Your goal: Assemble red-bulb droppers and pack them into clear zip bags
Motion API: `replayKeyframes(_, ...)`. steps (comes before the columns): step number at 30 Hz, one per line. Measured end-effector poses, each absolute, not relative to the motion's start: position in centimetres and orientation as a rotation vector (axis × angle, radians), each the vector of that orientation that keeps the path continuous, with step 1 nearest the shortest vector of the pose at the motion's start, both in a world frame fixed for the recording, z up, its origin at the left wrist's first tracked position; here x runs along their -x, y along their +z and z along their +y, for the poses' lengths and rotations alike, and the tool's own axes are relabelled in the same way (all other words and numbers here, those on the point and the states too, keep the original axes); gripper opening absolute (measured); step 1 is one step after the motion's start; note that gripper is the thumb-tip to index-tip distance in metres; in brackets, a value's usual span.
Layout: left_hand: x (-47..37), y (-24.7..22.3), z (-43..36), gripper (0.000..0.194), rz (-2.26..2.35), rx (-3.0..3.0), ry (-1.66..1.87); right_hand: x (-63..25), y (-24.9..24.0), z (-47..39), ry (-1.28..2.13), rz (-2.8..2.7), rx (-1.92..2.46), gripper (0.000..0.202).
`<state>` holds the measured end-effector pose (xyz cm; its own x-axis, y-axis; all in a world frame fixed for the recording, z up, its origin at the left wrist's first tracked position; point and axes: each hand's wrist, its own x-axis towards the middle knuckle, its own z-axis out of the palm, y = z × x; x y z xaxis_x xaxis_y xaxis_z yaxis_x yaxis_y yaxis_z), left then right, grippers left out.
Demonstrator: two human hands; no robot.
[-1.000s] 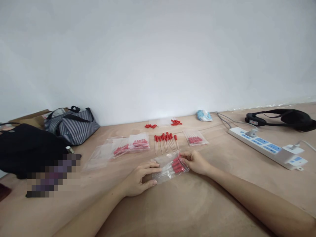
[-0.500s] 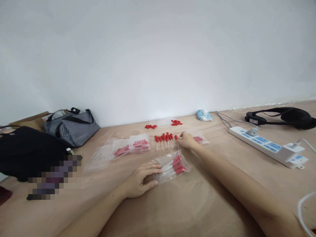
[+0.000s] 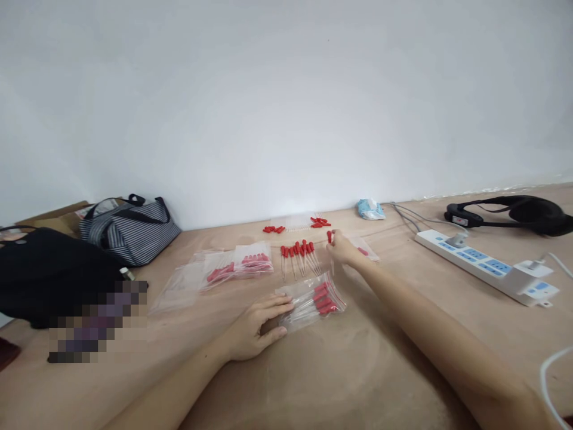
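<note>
My right hand (image 3: 342,248) is closed in a pinch on a glass dropper with a red bulb, held upright just right of a fanned row of red-bulbed droppers (image 3: 298,254) on the table. Flat on the tabletop, my left hand (image 3: 259,325) has its fingers apart, with fingertips and thumb touching the left edge of a clear zip bag (image 3: 311,301). Several droppers lie inside that bag, red bulbs toward its right end. Partly behind my right hand lies another zip bag (image 3: 369,248) with red bulbs in it.
Filled zip bags (image 3: 255,263) overlap on the left. Loose red bulbs (image 3: 320,223) and thin glass tubes lie near the wall. A tissue pack (image 3: 370,209), power strip (image 3: 474,260) and black headset (image 3: 505,215) are on the right; a striped bag (image 3: 134,233) and black bag (image 3: 49,275) on the left.
My right hand has lifted the dropper away from the row, moving slightly up and to the right. My left hand and the bag under its fingertips have stayed put.
</note>
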<state>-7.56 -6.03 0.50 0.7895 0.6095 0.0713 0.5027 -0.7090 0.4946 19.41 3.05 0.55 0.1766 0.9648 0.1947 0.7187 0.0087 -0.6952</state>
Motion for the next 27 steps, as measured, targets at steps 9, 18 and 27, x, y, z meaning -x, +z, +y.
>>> replayKeyframes(9, 7.4, 0.6, -6.0, 0.041, 0.854, -2.501, 0.344, -21.5, -2.1, -3.1, 0.758, -1.261, 1.228, 0.057)
replayKeyframes(18, 7.5, 0.4, -5.9, 0.041, 0.809, -2.521, 0.374, -19.3, -2.4, -4.1, 0.769, -1.161, 1.081, 0.045)
replayKeyframes(27, 7.5, 0.4, -5.8, 0.042, 0.820, -2.523, 0.362, -19.5, -3.0, -4.4, 0.995, -1.055, 1.036, 0.035)
